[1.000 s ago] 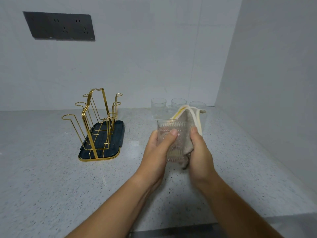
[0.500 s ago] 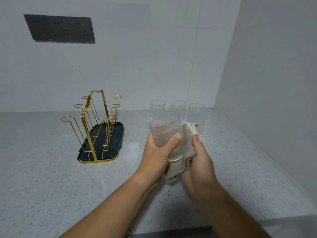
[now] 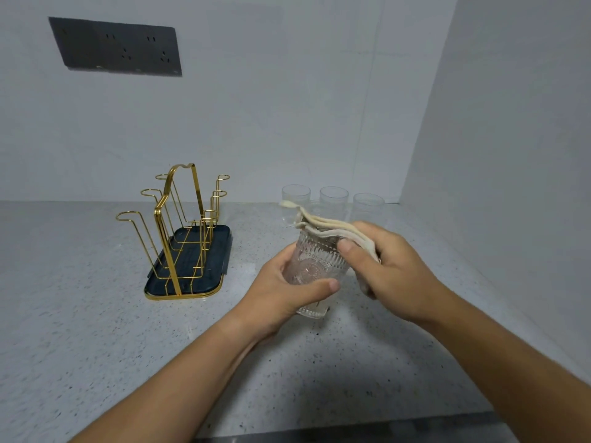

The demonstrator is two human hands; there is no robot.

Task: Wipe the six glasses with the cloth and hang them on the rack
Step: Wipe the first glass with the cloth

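Speckled grey countertop (image 3: 80, 330) meets white walls at the far right corner. Gold wire rack (image 3: 179, 238) stands at left, close beside the work, and carries no glass. Left hand (image 3: 281, 292) grips the patterned glass (image 3: 311, 266) mouth up, fingers and thumb curled round its lower body to steady it. Right hand (image 3: 393, 270) pinches the cloth (image 3: 329, 227) over the rim, thumb pressing the outside, fingers hidden behind fabric, wrist bent inward. Judged to be a rim wipe. Three plain glasses (image 3: 334, 198) wait in a far row; further ones cannot be confirmed.
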